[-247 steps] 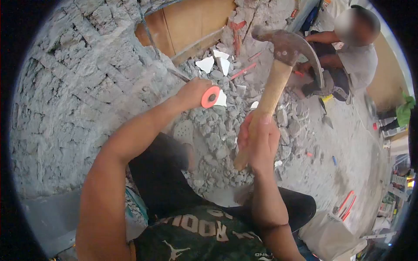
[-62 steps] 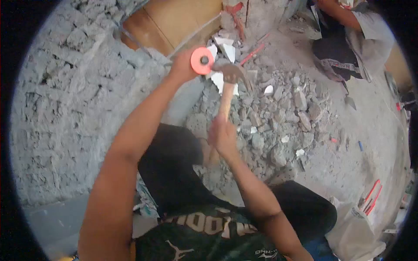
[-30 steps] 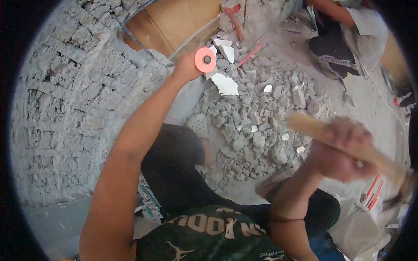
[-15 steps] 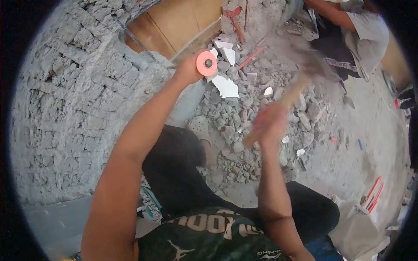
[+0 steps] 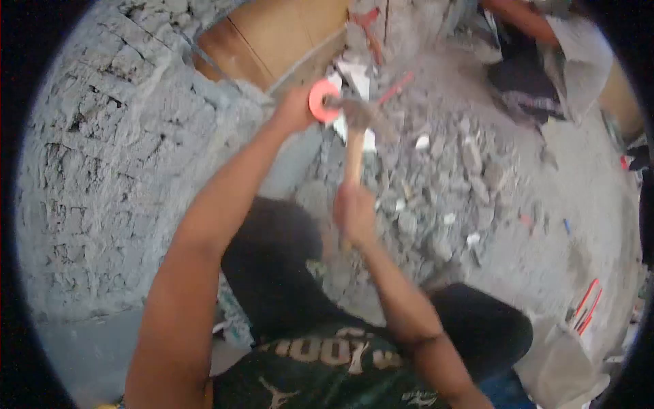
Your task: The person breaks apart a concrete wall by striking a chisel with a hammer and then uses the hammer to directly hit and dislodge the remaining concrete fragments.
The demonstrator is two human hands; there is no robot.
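My left hand (image 5: pixel 295 109) is closed around a chisel with a round orange-pink hand guard (image 5: pixel 316 95), held against the broken edge of the rough grey wall (image 5: pixel 102 170). The chisel's tip is hidden behind my hand. My right hand (image 5: pixel 355 213) grips the wooden handle of a hammer (image 5: pixel 354 158). The hammer's metal head is at the chisel's struck end, apparently touching it, though motion blurs it. White broken pieces (image 5: pixel 355 75) lie just behind the hammer head.
Grey rubble (image 5: pixel 436 184) covers the floor before my knees. Brown panels (image 5: pixel 279 34) show beyond the wall's edge. Another person (image 5: pixel 579 61) crouches at the upper right. A red-handled tool (image 5: pixel 587 307) and a pale sack (image 5: pixel 562 368) are at the lower right.
My right hand has swung the hammer left, bringing its head from the right over to the chisel's end. My left hand and the chisel stay almost in place.
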